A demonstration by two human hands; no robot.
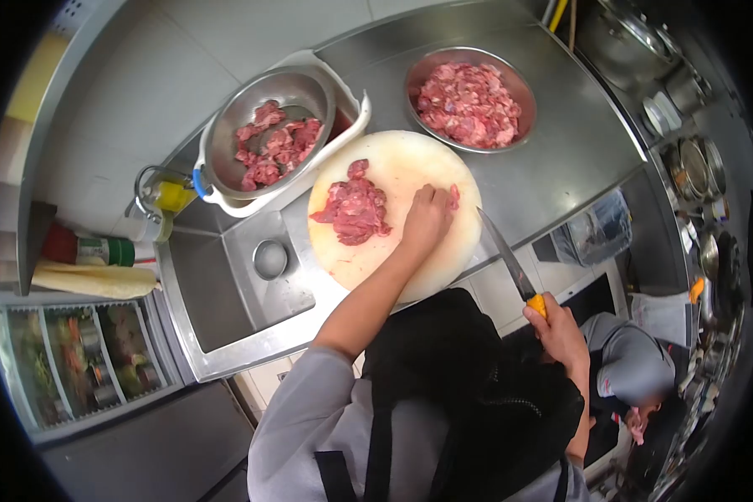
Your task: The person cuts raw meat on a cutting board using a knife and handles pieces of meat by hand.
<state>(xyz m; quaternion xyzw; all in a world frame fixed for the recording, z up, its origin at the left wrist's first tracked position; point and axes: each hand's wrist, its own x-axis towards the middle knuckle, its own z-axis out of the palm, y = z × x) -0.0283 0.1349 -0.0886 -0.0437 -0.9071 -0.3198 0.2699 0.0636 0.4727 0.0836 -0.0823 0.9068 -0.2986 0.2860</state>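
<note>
On a round white cutting board (431, 159) lies a pile of raw red meat (356, 209). My left hand (427, 219) rests on the board's right half with its fingers curled. A small strip of meat (454, 197) shows at its fingertips, pressed against the board. Off the board's right edge, my right hand (560, 335) grips the yellow handle of a long knife (510, 258). The blade points up and left, its tip close to the board's rim.
A steel bowl (326, 94) of meat chunks sits in a white tub (362, 113) at upper left. Another steel bowl (527, 121) is heaped with cut meat. A sink (217, 293) lies left of the board. Lower right, another person (632, 360) is bent over.
</note>
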